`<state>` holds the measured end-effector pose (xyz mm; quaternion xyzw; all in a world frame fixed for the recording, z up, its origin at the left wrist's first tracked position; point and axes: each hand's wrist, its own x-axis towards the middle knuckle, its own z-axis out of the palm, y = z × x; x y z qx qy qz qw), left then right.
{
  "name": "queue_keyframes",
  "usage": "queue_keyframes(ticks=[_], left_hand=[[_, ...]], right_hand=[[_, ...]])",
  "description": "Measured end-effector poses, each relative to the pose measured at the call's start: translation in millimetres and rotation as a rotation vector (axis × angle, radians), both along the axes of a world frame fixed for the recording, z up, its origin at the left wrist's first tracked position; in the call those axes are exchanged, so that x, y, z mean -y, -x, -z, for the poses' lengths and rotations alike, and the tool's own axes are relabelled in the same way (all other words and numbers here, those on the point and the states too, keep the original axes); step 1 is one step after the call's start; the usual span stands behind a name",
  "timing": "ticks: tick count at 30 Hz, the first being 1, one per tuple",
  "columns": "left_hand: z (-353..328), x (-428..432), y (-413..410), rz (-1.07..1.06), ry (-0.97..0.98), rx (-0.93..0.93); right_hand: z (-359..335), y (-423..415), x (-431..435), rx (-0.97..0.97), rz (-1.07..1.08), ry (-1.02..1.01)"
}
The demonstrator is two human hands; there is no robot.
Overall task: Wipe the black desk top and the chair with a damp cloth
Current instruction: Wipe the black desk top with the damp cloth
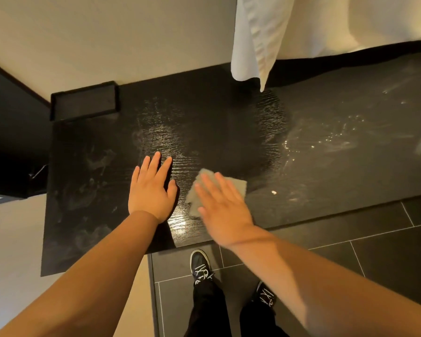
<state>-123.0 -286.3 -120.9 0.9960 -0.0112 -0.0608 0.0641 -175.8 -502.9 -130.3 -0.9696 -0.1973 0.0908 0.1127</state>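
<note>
The black desk top (216,122) fills the middle of the head view, with wet streaks in its centre and dusty smears at the left and right. My right hand (223,205) lies flat, fingers spread, pressing a grey cloth (236,186) onto the desk near its front edge; the hand looks blurred. My left hand (152,190) rests flat on the desk just left of the cloth, fingers apart and holding nothing. No chair is in view.
A black rectangular tray (84,100) sits at the desk's back left corner. White curtain fabric (255,40) hangs over the back edge. A small white crumb (274,192) lies right of the cloth. Dark floor tiles (350,251) and my shoes (201,266) are below.
</note>
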Motion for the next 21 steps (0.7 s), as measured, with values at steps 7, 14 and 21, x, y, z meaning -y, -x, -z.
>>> queue_keyframes(ticks=[7,14,21], left_hand=[[-2,4,2,-0.024,-0.034,-0.004],[-2,24,48,-0.139,0.063,-0.044],[3,38,69,-0.235,0.012,-0.057]], right_hand=[[-17,-21,94,-0.004,0.294,0.109],[-18,27,-8,-0.027,-0.050,-0.113],[-5,29,79,-0.031,0.065,0.147]])
